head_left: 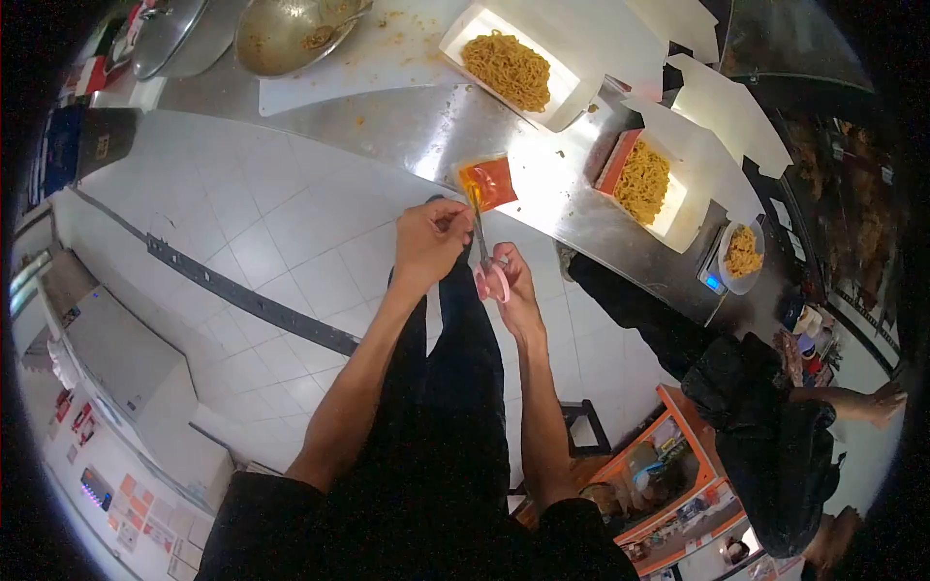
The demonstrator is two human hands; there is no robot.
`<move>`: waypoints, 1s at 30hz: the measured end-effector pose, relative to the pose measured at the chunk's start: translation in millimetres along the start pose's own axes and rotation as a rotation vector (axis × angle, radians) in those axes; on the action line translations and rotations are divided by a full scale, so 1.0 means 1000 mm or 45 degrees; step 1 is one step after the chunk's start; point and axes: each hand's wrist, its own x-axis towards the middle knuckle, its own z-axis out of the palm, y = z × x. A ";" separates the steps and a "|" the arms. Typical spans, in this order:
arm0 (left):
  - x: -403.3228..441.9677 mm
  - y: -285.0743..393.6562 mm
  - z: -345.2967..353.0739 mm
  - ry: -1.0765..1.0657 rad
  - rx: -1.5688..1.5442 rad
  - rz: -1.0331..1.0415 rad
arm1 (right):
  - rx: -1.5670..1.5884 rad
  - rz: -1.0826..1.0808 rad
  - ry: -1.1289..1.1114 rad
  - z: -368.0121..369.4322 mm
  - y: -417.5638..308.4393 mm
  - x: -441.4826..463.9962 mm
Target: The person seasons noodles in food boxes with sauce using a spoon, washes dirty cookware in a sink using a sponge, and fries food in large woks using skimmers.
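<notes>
My right hand is closed round the pink handles of a pair of scissors, whose blades point up at a packet of orange-red sauce. My left hand pinches at the packet's lower left corner, beside the blades. The clear packet is at the front edge of the steel counter. Whether the blades have cut it I cannot tell. Beyond it, two open paper boxes hold noodles: one box farther back and another box to the right.
A metal wok with a utensil stands on a white board at the back left. To the right, a plate of noodles rests on a digital scale. Another person in black stands at the right, near an orange shelf.
</notes>
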 end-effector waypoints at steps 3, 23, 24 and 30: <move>-0.006 0.009 0.002 -0.030 -0.039 -0.086 | 0.141 0.001 -0.004 0.008 -0.001 -0.002; -0.015 0.047 -0.022 -0.336 0.177 -0.033 | 0.356 -0.083 -0.322 0.027 -0.023 0.040; -0.015 0.050 -0.024 -0.323 0.162 -0.040 | 0.369 -0.042 -0.323 0.025 -0.021 0.042; -0.011 0.061 -0.033 -0.203 0.108 0.012 | -0.265 0.063 -0.070 0.020 -0.056 -0.010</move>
